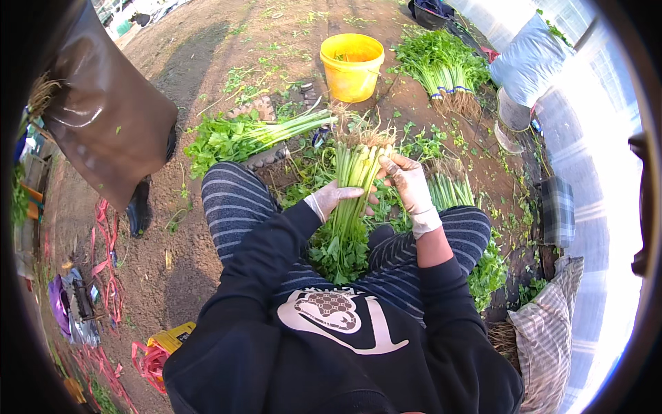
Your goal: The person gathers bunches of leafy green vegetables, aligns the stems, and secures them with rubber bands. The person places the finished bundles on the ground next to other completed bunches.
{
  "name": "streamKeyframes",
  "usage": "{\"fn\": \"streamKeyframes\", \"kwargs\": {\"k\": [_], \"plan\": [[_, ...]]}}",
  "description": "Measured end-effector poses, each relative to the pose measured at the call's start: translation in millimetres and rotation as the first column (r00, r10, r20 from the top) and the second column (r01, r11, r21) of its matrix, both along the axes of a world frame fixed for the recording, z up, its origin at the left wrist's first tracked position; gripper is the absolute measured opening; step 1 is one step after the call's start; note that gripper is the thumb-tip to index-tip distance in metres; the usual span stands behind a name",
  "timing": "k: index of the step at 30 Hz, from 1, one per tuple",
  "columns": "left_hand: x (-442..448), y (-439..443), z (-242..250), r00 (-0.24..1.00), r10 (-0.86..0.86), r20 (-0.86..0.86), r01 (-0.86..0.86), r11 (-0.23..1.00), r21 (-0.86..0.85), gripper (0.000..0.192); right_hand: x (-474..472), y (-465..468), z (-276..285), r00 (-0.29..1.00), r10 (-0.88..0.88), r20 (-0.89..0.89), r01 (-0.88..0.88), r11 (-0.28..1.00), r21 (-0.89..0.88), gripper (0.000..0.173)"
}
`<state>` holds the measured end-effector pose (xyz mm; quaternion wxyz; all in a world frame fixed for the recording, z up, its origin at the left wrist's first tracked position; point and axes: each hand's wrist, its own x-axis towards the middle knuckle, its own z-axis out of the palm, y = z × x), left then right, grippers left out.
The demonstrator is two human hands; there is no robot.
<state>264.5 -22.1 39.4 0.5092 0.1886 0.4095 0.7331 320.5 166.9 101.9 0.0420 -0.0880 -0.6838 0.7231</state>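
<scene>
A bunch of celery [357,176] stands roots-up above my lap, its leaves hanging down between my legs. My left hand [336,199], in a thin translucent glove, wraps round the stalks at mid-length, thumb across the front. At the bunch's right side, just below the roots, the gloved fingers of my right hand [406,181] pinch a stalk; its glove is stained brown. Loose celery [269,132] lies beyond my left knee, roots to the right. More celery [450,189] rests by my right knee, partly hidden by it. A roll of blue tape [319,137] sits among the leaves.
A yellow bucket [351,70] stands ahead on the soil. Blue-banded celery bunches [445,67] lie right of it. Someone in a brown apron [111,108] and dark boots is at the left. Pink twine [106,259] trails over the ground. Plastic sheeting [595,171] borders the right.
</scene>
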Motion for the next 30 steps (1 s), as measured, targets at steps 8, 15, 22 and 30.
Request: {"fn": "streamKeyframes", "kwargs": {"k": [8,15,22,30], "plan": [[8,1,5,0.999,0.035,-0.036,-0.035,0.999,0.014,0.041,-1,6,-10,0.993,0.116,0.031,-0.117,0.993,0.028,0.023],[8,0,6,1.0,-0.013,0.002,0.013,0.998,0.06,0.025,0,4,8,0.998,0.045,-0.047,-0.044,0.999,0.019,0.031],[1,-2,14,0.998,-0.058,0.0,0.058,0.995,0.087,0.021,2,3,0,0.942,-0.188,-0.278,0.297,0.852,0.431,0.038],[4,-4,23,0.994,-0.106,-0.03,0.108,0.992,0.065,0.017,-5,32,4,0.863,-0.442,-0.247,0.392,0.892,-0.226,0.033]]}}
